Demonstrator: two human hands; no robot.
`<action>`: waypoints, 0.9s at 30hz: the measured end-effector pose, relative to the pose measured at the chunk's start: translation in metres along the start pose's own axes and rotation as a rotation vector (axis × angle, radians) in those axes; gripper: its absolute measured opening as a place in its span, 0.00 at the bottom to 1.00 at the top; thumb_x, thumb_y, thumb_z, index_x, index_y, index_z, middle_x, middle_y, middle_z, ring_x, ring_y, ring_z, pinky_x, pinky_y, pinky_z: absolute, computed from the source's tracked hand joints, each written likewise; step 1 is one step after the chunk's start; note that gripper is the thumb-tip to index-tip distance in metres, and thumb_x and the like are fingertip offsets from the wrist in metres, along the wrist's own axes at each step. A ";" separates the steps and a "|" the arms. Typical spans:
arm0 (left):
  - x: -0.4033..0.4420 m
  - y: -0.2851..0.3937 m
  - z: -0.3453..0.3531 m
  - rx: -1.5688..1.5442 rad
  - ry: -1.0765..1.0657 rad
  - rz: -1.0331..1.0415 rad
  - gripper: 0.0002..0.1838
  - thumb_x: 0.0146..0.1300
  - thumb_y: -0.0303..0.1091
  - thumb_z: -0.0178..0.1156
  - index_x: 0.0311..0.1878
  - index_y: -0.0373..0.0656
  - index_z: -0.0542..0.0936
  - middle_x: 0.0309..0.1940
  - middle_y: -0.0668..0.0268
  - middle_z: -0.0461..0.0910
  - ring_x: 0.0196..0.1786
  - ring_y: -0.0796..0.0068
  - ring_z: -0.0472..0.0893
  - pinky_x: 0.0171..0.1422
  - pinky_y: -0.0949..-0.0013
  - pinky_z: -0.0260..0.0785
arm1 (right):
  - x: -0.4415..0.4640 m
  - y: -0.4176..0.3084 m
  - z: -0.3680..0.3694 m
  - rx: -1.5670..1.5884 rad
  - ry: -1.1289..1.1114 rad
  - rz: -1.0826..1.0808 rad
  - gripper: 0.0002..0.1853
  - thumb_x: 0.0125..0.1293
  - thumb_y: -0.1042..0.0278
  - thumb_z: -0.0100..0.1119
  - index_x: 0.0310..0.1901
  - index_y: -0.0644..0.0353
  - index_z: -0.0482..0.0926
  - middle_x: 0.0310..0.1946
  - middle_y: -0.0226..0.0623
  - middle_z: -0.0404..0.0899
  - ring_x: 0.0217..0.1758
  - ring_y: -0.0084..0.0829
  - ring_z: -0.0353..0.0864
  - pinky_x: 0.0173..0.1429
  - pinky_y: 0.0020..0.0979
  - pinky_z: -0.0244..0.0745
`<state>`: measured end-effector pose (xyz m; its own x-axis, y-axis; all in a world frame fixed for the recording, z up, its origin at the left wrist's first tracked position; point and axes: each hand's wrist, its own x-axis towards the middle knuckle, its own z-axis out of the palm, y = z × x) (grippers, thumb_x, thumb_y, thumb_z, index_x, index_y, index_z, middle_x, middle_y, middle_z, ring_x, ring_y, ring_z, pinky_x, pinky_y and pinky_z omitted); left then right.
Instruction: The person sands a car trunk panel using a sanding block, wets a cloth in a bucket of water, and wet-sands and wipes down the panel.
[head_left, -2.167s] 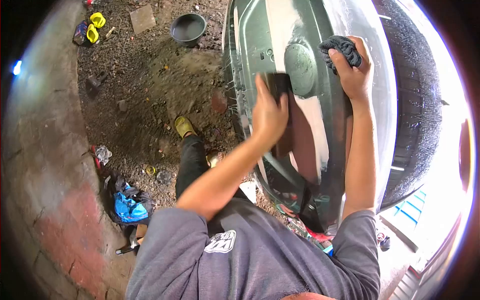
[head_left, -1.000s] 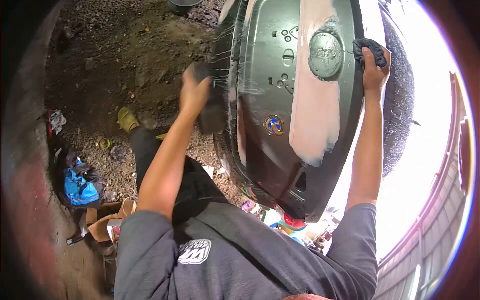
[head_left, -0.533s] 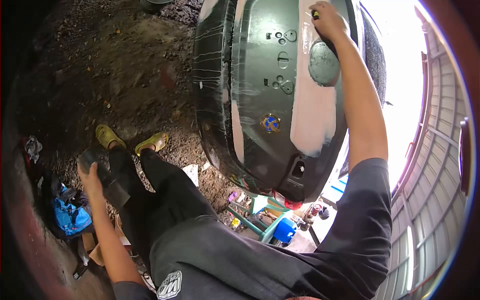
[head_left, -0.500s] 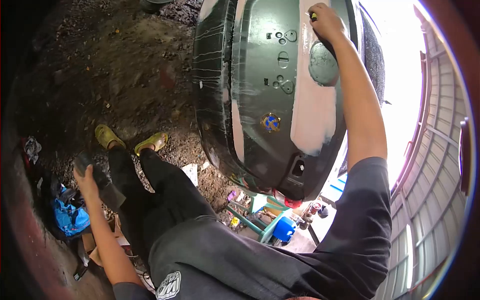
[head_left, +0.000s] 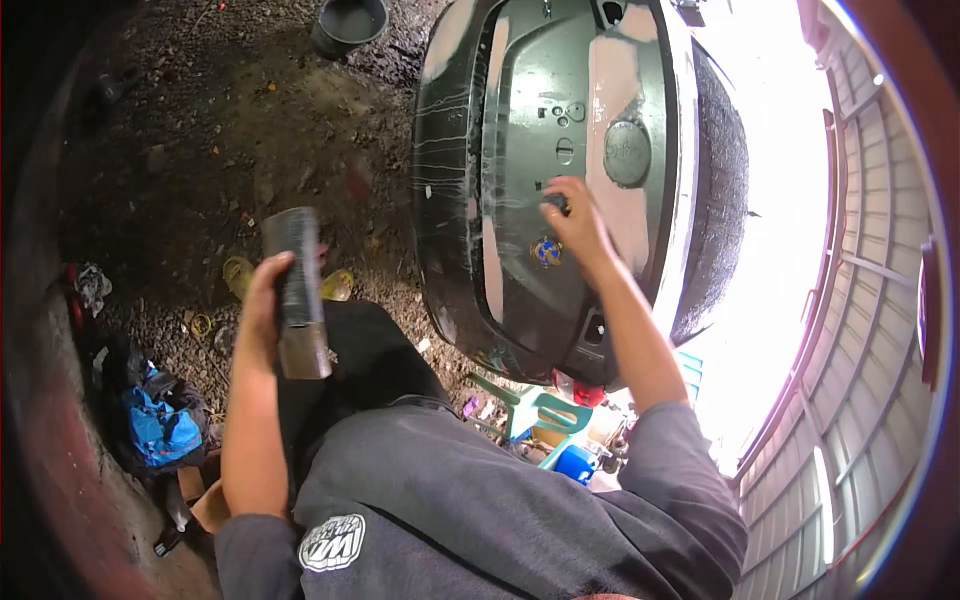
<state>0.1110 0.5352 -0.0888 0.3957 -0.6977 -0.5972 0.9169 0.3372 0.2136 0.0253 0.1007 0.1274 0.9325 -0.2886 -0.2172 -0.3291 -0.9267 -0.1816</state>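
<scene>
My left hand (head_left: 266, 300) is closed around a long dark block (head_left: 299, 290) with a paler brown lower end; it looks like a sanding block. It is held up in front of my legs, away from the car. My right hand (head_left: 582, 225) is over the dark green rear panel of the car (head_left: 530, 110), just above a round blue-and-gold emblem (head_left: 547, 251). Its fingers are pinched around a small black-and-yellow object (head_left: 556, 204), mostly hidden. Pinkish filler patches (head_left: 613, 75) run along the panel, beside a round recess (head_left: 627, 153). Whitish drips streak the panel's left part.
A dark bucket (head_left: 352, 25) stands on the muddy ground at the top. A green plastic chair (head_left: 545, 412) and a blue container (head_left: 576, 464) sit below the car. At lower left lies a blue bag (head_left: 165, 425) among litter. A corrugated metal wall (head_left: 850, 330) rises at right.
My right hand has come down and left from the panel's top to near the emblem. My left hand has raised the block up and to the right. The view has shifted.
</scene>
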 end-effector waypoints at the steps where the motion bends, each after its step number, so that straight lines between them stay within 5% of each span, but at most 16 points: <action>1: 0.007 -0.009 0.018 -0.026 -0.134 -0.033 0.38 0.65 0.46 0.61 0.74 0.34 0.69 0.69 0.51 0.76 0.69 0.59 0.78 0.67 0.59 0.75 | -0.002 -0.030 0.012 0.106 0.012 0.022 0.15 0.65 0.64 0.68 0.51 0.59 0.83 0.58 0.45 0.79 0.66 0.43 0.77 0.68 0.38 0.73; 3: 0.019 -0.024 0.055 -0.042 -0.270 0.000 0.41 0.62 0.47 0.62 0.76 0.34 0.67 0.72 0.52 0.73 0.73 0.57 0.73 0.71 0.53 0.73 | -0.003 -0.095 0.031 0.309 0.021 -0.013 0.16 0.67 0.61 0.69 0.51 0.60 0.82 0.58 0.42 0.80 0.67 0.39 0.75 0.73 0.39 0.67; 5: 0.031 -0.035 0.079 -0.085 -0.371 -0.016 0.43 0.61 0.47 0.63 0.76 0.34 0.66 0.71 0.52 0.74 0.71 0.56 0.75 0.73 0.48 0.72 | -0.003 -0.125 0.049 0.382 -0.116 -0.171 0.29 0.72 0.42 0.61 0.62 0.59 0.79 0.67 0.47 0.75 0.75 0.44 0.69 0.79 0.42 0.60; 8: 0.041 -0.032 0.093 -0.190 -0.425 -0.016 0.43 0.60 0.47 0.63 0.75 0.33 0.67 0.66 0.52 0.77 0.64 0.55 0.81 0.72 0.47 0.73 | -0.004 -0.115 0.044 0.398 -0.236 -0.150 0.43 0.73 0.27 0.46 0.72 0.60 0.71 0.76 0.50 0.65 0.83 0.46 0.58 0.84 0.43 0.51; 9: 0.041 -0.028 0.097 -0.235 -0.431 -0.002 0.43 0.60 0.47 0.63 0.75 0.32 0.67 0.64 0.51 0.79 0.62 0.55 0.82 0.71 0.48 0.74 | 0.003 -0.089 0.036 0.105 -0.286 -0.145 0.46 0.74 0.26 0.38 0.78 0.60 0.61 0.81 0.48 0.56 0.86 0.46 0.48 0.86 0.48 0.42; 11: 0.042 -0.030 0.078 -0.212 -0.295 0.089 0.38 0.62 0.47 0.61 0.70 0.32 0.72 0.56 0.49 0.83 0.55 0.54 0.86 0.68 0.48 0.77 | 0.008 -0.015 0.029 -0.662 -0.199 -0.094 0.42 0.78 0.33 0.39 0.78 0.62 0.60 0.80 0.47 0.58 0.86 0.48 0.48 0.86 0.57 0.37; 13: 0.022 -0.023 0.064 -0.177 -0.170 0.124 0.34 0.64 0.45 0.60 0.68 0.32 0.74 0.55 0.50 0.83 0.55 0.54 0.86 0.69 0.46 0.77 | 0.002 0.027 -0.001 -0.977 -0.240 0.022 0.41 0.78 0.34 0.39 0.79 0.61 0.60 0.82 0.42 0.54 0.87 0.45 0.43 0.85 0.61 0.35; 15: 0.020 -0.034 0.016 -0.146 -0.147 0.162 0.32 0.66 0.43 0.57 0.68 0.31 0.73 0.55 0.52 0.84 0.57 0.56 0.85 0.69 0.43 0.76 | -0.010 0.071 -0.022 -1.102 -0.219 -0.091 0.42 0.78 0.33 0.39 0.79 0.61 0.59 0.83 0.40 0.53 0.88 0.43 0.42 0.85 0.61 0.36; 17: 0.007 -0.043 -0.015 -0.180 0.001 0.206 0.26 0.66 0.40 0.60 0.62 0.32 0.77 0.49 0.52 0.85 0.47 0.61 0.88 0.57 0.56 0.84 | -0.008 0.090 -0.026 -1.209 -0.193 -0.162 0.43 0.77 0.32 0.38 0.79 0.61 0.59 0.83 0.40 0.53 0.88 0.41 0.42 0.85 0.61 0.36; 21: -0.033 -0.065 -0.062 -0.198 0.046 0.375 0.28 0.68 0.41 0.58 0.65 0.31 0.75 0.56 0.53 0.83 0.60 0.58 0.83 0.72 0.38 0.71 | 0.041 0.091 -0.035 -1.363 -0.129 -0.186 0.44 0.77 0.30 0.36 0.79 0.62 0.59 0.82 0.41 0.55 0.87 0.41 0.45 0.84 0.60 0.38; 24: -0.070 -0.082 -0.088 -0.158 0.222 0.393 0.36 0.68 0.43 0.58 0.74 0.32 0.67 0.63 0.53 0.79 0.64 0.59 0.80 0.71 0.43 0.72 | 0.089 0.097 -0.038 -1.369 -0.053 -0.165 0.45 0.77 0.30 0.36 0.79 0.63 0.59 0.82 0.43 0.56 0.86 0.42 0.47 0.84 0.60 0.38; 27: -0.094 -0.097 -0.084 -0.199 0.341 0.473 0.35 0.68 0.45 0.58 0.73 0.33 0.68 0.63 0.54 0.78 0.63 0.60 0.80 0.69 0.47 0.72 | 0.136 0.105 -0.040 -1.333 0.034 -0.134 0.46 0.77 0.30 0.37 0.79 0.65 0.59 0.81 0.45 0.56 0.86 0.42 0.48 0.85 0.59 0.37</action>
<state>-0.0198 0.6213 -0.1180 0.6879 -0.2132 -0.6938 0.6059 0.6950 0.3872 0.1232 -0.0455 0.1172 0.9555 -0.1655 -0.2442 0.1418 -0.4683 0.8722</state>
